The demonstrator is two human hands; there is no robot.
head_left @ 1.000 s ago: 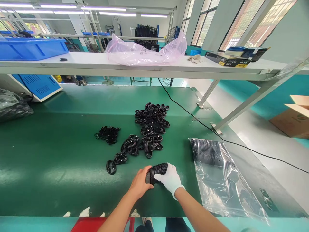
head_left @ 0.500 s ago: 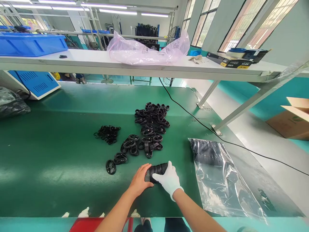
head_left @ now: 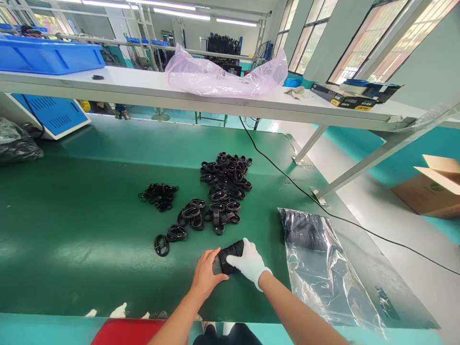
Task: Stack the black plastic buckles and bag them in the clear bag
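A row of black oval rings (head_left: 230, 254), pressed together face to face, lies near the front of the green table. My bare left hand (head_left: 207, 272) curves around its left end, thumb in front and fingers behind. At the other end, my white-gloved right hand (head_left: 247, 261) grips the row with its thumb on the near side. Just beyond are loose oval rings (head_left: 177, 233) with a crossbar, and one more oval ring (head_left: 161, 245) lies off to the left. Further back sits a larger heap of black oval rings (head_left: 226, 175).
Small black parts (head_left: 158, 196) form a pile left of the rings. On the right lies a clear plastic bag (head_left: 319, 273) with stacked black rings inside. A black cable (head_left: 287, 177) crosses the table. Above stands a white shelf (head_left: 136, 93) with a blue bin (head_left: 50, 55).
The view has shifted and tilted slightly. Both hands stay on the row of rings, which is now angled a little more, its right end further from me.
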